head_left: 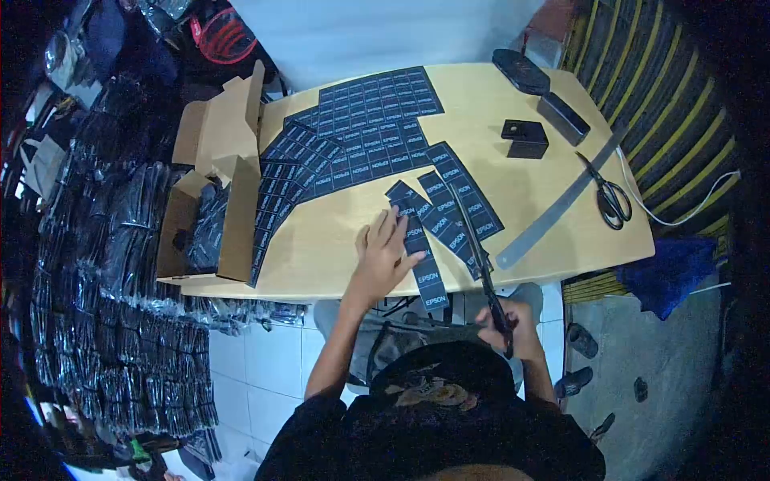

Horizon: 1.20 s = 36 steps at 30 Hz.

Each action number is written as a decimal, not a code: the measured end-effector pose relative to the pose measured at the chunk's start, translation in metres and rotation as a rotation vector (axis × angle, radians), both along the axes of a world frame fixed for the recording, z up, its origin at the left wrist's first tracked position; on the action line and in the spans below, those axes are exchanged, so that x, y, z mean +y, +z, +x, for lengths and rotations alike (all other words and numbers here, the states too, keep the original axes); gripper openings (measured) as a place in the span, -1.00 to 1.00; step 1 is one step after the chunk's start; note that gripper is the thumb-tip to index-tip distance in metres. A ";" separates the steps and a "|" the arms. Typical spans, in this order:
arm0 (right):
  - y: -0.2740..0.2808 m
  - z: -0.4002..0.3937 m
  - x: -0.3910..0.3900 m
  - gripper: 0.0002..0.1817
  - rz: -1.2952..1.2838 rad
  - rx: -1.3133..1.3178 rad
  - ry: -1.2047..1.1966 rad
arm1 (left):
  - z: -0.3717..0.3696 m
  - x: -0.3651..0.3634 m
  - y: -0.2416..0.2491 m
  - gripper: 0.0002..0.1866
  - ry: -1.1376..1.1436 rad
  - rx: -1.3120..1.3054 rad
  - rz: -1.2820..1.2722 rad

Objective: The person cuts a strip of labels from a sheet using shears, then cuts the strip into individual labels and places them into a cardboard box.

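Observation:
My left hand (380, 260) rests with its fingers spread on a dark strip of EPSON labels (429, 279), whose lower end reaches past the table's front edge. In my right hand (523, 327), at the front edge, is a long pair of scissors (486, 276). Their blades point away from me and overlap a second label strip (445, 207). A wider label piece (473, 195) lies just behind the blades. Large label sheets (373, 96) and more strips (309, 152) spread over the back and left of the table.
An open cardboard box (238, 212) with dark pieces inside stands at the table's left. A metal ruler (553, 208), smaller scissors (613, 204), a black bracket-like part (528, 140) and a black oblong case (564, 119) lie at the right. Bundled plastic-wrapped goods (120, 337) pile up on the left.

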State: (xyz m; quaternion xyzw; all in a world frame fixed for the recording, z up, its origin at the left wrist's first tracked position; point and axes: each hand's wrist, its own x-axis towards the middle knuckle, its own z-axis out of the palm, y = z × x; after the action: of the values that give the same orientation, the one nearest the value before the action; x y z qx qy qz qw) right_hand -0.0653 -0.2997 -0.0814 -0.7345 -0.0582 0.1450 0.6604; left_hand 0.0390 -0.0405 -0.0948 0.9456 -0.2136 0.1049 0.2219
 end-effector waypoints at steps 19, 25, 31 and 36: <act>0.016 0.026 0.061 -0.85 0.185 -0.151 -0.242 | -0.088 -0.032 0.041 -0.48 -0.198 0.277 -0.675; 0.012 0.027 0.066 -0.85 0.332 -0.083 -0.325 | -0.086 -0.033 0.047 -0.62 -0.070 0.384 -0.794; 0.008 0.027 0.061 -0.90 0.351 -0.020 -0.275 | -0.076 -0.046 0.050 -0.69 0.085 0.364 -1.136; 0.017 0.022 0.055 -0.88 0.270 0.001 -0.201 | -0.071 -0.050 0.051 -0.59 0.056 0.373 -1.197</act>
State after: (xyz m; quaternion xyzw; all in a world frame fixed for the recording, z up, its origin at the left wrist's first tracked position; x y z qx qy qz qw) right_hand -0.0436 -0.2451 -0.0644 -0.6411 -0.0033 0.0695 0.7643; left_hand -0.0325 -0.0905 -0.0440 0.6651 -0.0505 0.0453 0.7437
